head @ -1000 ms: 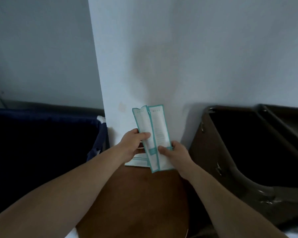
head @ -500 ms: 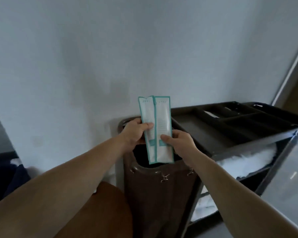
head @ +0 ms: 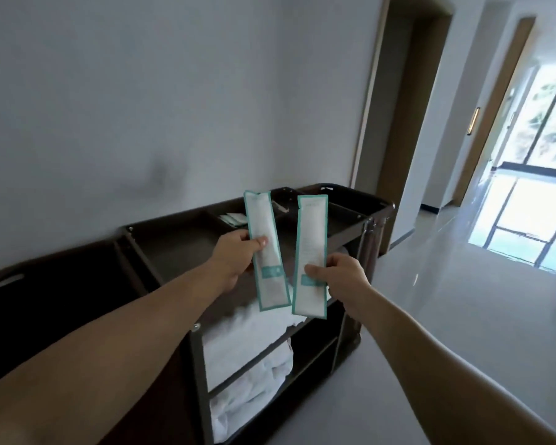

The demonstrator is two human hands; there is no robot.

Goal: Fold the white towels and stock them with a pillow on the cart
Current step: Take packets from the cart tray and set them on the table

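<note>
A dark brown housekeeping cart (head: 174, 248) stands against the grey wall. White towels (head: 238, 335) lie on its upper shelf and more white linen (head: 254, 390) on the lower shelf. My left hand (head: 235, 258) pinches a long white packet with a teal border (head: 265, 245), held upright over the cart's top tray. Just to its right, my right hand (head: 337, 277) pinches a second packet of the same kind (head: 312, 252). The two packets are apart, nearly touching at their lower ends. No pillow shows.
Small teal-edged packets (head: 233, 218) lie in a compartment of the top tray. A dark bag holder (head: 45, 297) hangs at the cart's left end. To the right run a glossy corridor floor (head: 463, 300), wooden door frames (head: 395, 155) and a bright window (head: 533, 187).
My view swung right from the bag holder to the whole cart and corridor. The two packets, held together before, are now separated, one in each hand, and raised over the top tray.
</note>
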